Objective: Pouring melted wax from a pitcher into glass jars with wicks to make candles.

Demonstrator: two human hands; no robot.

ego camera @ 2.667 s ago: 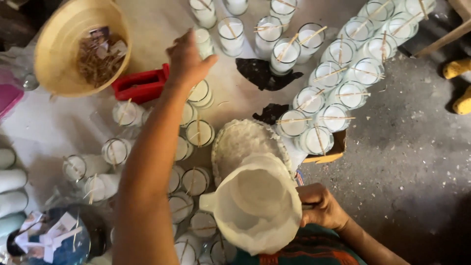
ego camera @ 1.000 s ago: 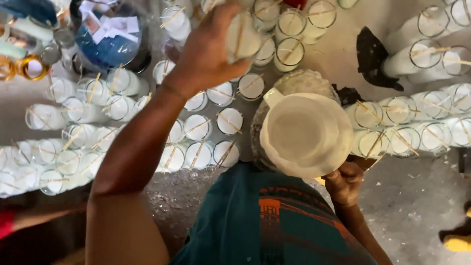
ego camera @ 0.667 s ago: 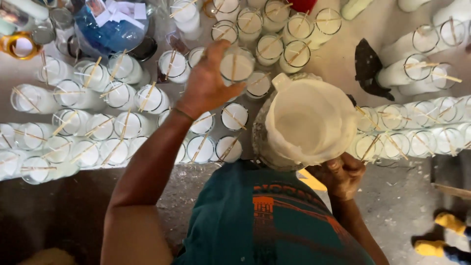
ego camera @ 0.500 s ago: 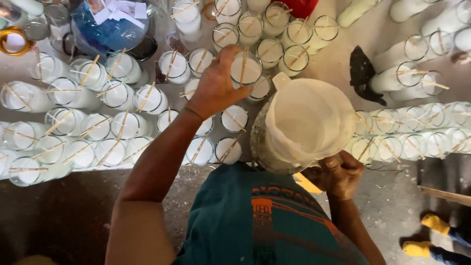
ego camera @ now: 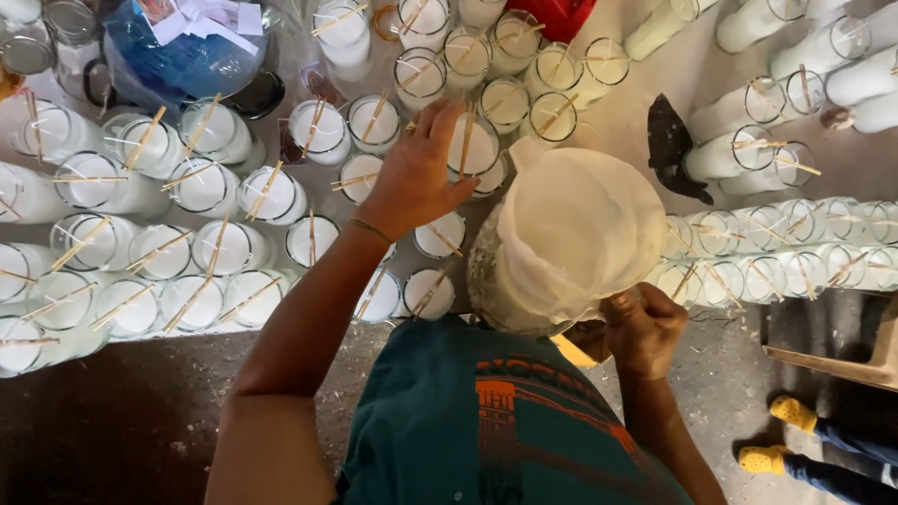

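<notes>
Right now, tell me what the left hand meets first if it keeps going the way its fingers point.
The left hand already has its fingers on a wax-filled glass candle jar with a wooden stick across its rim. Straight beyond stand more filled jars, though depth is hard to judge.

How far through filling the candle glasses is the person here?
Done: most glasses on the table, such as the rows at the person's left, look full of white wax, with wooden sticks across their rims. In hand: the right hand holds a wax-caked pitcher by its handle, while the left hand grips one glass. Left: a few glasses at the far right look clear, though I cannot tell if they are empty.
</notes>
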